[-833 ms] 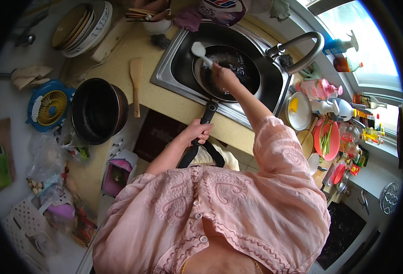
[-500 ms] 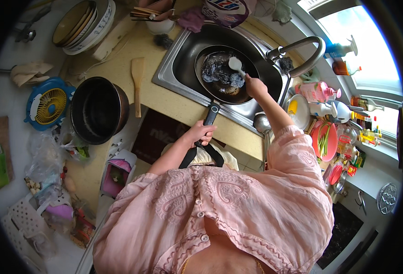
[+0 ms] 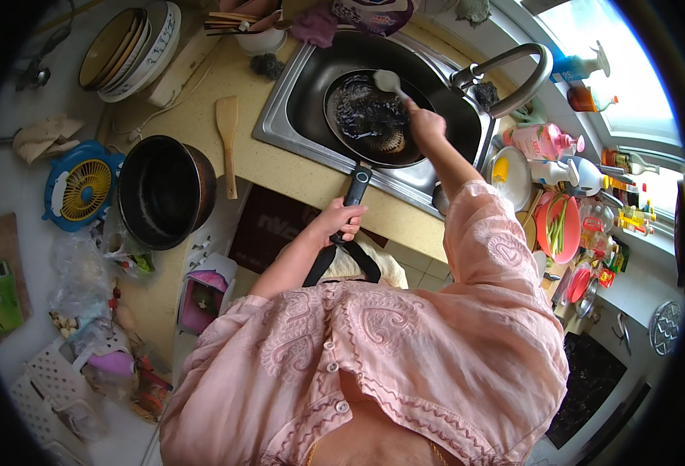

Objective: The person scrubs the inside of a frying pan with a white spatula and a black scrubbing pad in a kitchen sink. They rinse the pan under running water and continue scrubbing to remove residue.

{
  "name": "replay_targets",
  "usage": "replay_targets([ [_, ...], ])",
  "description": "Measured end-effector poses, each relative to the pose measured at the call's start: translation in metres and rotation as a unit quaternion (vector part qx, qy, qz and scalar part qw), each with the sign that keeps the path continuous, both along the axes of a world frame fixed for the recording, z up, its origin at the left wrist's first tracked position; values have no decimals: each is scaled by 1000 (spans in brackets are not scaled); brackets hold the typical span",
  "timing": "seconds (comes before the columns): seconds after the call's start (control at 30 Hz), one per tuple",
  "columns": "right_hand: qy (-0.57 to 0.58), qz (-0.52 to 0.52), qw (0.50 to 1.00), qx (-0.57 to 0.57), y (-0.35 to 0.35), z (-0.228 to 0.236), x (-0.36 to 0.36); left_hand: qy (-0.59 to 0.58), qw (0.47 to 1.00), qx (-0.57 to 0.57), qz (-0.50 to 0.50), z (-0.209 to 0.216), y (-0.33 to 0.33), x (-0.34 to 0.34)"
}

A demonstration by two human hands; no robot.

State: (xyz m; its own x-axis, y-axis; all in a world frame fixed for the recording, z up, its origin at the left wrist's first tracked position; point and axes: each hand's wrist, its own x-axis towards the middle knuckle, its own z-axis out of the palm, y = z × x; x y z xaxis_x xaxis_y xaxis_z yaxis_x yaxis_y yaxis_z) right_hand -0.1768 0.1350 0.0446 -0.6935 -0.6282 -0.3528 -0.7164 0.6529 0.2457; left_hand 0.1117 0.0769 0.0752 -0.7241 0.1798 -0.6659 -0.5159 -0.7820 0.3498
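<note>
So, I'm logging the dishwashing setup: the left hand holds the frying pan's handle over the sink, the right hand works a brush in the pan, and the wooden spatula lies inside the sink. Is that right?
Not quite. The wooden spatula lies on the counter left of the sink, not inside it, as the head view shows. The left hand does hold the frying pan by its handle, and the right hand works the brush.

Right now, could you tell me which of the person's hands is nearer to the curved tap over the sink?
The right hand, holding a brush inside the frying pan, is nearer the tap. The left hand grips the pan's handle at the counter edge, farther away.
</note>
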Motion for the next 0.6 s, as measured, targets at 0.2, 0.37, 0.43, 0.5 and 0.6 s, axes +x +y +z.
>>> replay_targets([
  [0.2,-51,-55,997,32,73,0,-3,13,1000,3,-5,-2,2,-1],
  [0.37,-317,-198,927,-26,59,38,30,16,1000,-8,-16,-4,3,-1],
  [0.43,-242,-211,946,-41,64,10,19,12,1000,-8,-17,0,3,-2],
  [0.5,-137,-145,975,-101,73,-13,3,12,1000,-2,-22,1,1,-5],
  [0.6,-119,-135,976,-126,34,-6,4,3,999,6,-33,-2,-4,-3],
])
